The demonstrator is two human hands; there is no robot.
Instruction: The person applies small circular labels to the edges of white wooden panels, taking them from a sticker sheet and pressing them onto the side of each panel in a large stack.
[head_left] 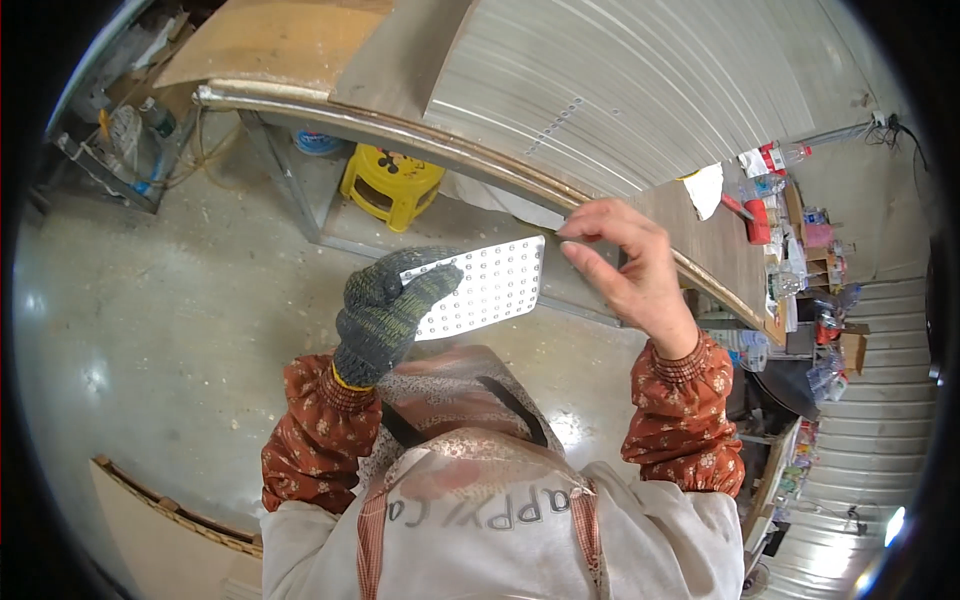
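My left hand (pixel 382 305), in a dark knitted work glove, grips a white sticker sheet (pixel 495 290) by its left end, with thumb and fingers pressed on it. Rows of small round printed marks cover the sheet, which is tilted in front of my body. Just off its upper right corner, my bare right hand (pixel 635 270) has thumb and forefinger brought together in a pinch. Whatever lies between those fingertips is too small to make out. Beyond both hands, a large grey striped panel (pixel 600 90) rests on the workbench (pixel 720 265), with short rows of small round marks on its surface.
A yellow plastic stool (pixel 392 185) stands under the bench, near a metal leg (pixel 285 170). Plastic bottles (pixel 768 185), a red item (pixel 757 222) and boxes crowd the right side. A tan board (pixel 160 520) stands at lower left, and a brown sheet (pixel 270 50) lies at upper left.
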